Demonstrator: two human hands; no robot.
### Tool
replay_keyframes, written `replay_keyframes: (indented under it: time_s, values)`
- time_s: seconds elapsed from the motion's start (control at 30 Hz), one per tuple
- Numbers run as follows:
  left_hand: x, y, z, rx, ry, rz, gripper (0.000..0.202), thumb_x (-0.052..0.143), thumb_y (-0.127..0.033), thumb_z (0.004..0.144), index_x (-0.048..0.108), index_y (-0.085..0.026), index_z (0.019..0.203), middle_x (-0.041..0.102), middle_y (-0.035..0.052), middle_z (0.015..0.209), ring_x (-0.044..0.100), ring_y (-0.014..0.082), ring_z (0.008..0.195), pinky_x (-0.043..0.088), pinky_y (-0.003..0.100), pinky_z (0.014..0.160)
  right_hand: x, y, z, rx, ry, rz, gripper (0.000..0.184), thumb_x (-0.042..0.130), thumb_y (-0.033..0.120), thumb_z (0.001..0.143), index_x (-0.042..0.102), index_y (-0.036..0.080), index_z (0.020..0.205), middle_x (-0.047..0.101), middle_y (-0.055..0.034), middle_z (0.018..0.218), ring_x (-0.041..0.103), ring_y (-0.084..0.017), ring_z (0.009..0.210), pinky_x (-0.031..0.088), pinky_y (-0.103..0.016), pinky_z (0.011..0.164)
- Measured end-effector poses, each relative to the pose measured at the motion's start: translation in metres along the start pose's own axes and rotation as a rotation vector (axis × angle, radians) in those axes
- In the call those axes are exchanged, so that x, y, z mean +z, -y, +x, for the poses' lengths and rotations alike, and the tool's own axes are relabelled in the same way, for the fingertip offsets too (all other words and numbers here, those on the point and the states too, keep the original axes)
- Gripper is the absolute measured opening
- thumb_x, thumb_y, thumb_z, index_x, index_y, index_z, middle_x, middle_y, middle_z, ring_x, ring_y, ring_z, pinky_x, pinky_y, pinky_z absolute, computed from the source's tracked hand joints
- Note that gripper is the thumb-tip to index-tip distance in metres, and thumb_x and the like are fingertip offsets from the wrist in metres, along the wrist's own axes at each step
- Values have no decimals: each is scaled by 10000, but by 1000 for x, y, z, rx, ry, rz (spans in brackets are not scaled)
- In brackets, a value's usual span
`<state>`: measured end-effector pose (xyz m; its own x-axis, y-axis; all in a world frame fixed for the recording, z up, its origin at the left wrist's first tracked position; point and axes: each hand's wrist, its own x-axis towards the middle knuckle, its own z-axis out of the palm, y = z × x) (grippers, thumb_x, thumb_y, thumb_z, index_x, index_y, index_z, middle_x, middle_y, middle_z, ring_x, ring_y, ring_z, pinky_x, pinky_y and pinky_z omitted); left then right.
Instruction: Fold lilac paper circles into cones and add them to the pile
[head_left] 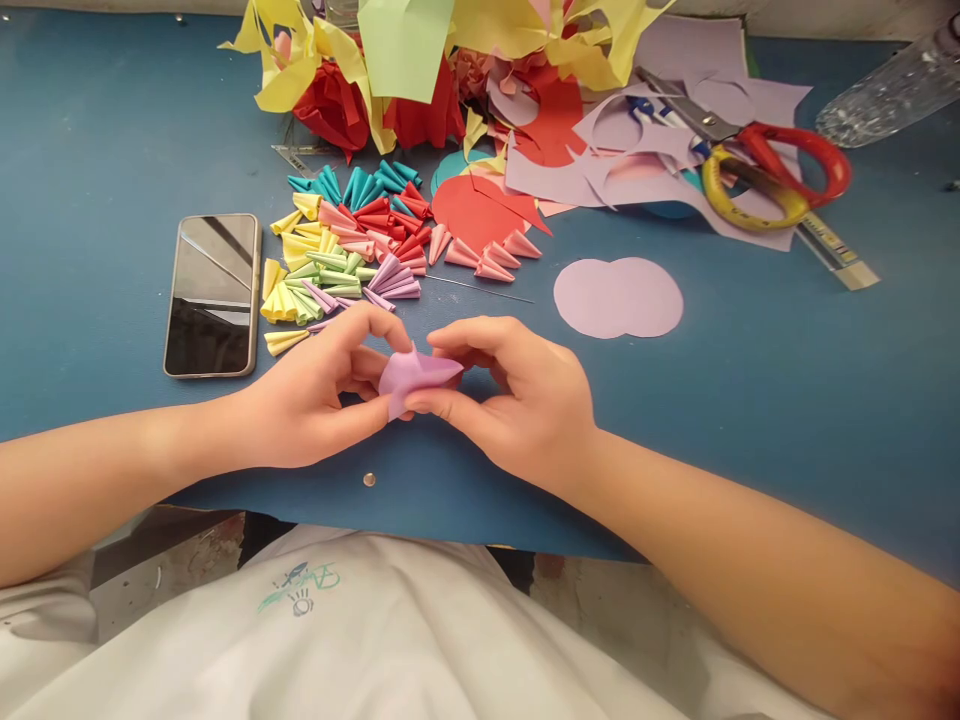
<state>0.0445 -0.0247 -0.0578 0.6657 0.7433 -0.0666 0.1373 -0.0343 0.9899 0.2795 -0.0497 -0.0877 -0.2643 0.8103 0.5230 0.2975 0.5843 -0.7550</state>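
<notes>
A light purple paper piece (pixel 420 373), partly rolled into a cone, is held between both hands over the near part of the blue table. My left hand (pixel 300 395) pinches its wide, flaring end with thumb and fingers. At the other side, my right hand (pixel 517 395) grips it, its thumb against the lower edge; the cone's narrow tip points right. Just beyond my hands lies a pile of small rolled paper cones (pixel 337 240) in teal, red, pink, yellow, green and purple. Flat purple paper circles (pixel 619 298), overlapping, rest to the right.
A phone (pixel 211 297) lies at the left. Scissors (pixel 750 165) with red and yellow handles sit on purple paper scraps (pixel 547 165), near a cutter (pixel 836 250). Crumpled yellow paper (pixel 510 35) stands at the back, and a clear bottle (pixel 892 90) lies at the far right.
</notes>
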Motion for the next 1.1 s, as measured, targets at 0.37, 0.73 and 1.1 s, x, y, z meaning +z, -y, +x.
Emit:
replay_keyframes:
  time_s: [0.37, 0.73, 1.1]
  values:
    - [-3, -2, -1, 43, 11, -23, 382, 729, -236, 1012, 647, -259, 1384, 802, 70, 1077, 789, 219, 980, 680, 329, 840, -7, 3, 4, -6, 61, 1, 104, 829, 201, 959, 759, 277, 949, 787, -8, 891, 744, -179, 778, 632, -326, 669]
    - [-1, 7, -3, 315, -119, 100, 531, 771, -58, 910, 707, -341, 1355, 717, 37, 1303, 746, 211, 1125, 678, 361, 1017, -13, 2, 2, -317, 39, -271, 212, 735, 133, 996, 719, 278, 1149, 724, -51, 982, 684, -188, 794, 613, -354, 705]
    - [-5, -3, 2, 440, -154, 417, 260, 785, -143, 896, 836, -330, 1069, 823, 21, 997, 768, 216, 842, 663, 385, 810, -9, 9, 2, -338, -31, -281, 241, 731, 44, 948, 726, 256, 1063, 703, -43, 872, 661, -178, 747, 582, -337, 660]
